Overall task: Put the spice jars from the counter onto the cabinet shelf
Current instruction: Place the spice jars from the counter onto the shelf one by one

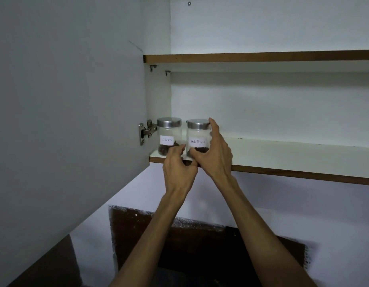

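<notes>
black pepper jar [198, 139] upright, label seemingly forward

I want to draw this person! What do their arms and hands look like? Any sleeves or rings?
Both arms are bare up to the picture's bottom edge, with no sleeves showing. The left hand and right hand wear no gloves, and no rings, watch or bracelets show.

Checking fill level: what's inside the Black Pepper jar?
The Black Pepper jar holds a shallow dark layer at the bottom, clear glass above. The right hand covers its right side and base.
</notes>
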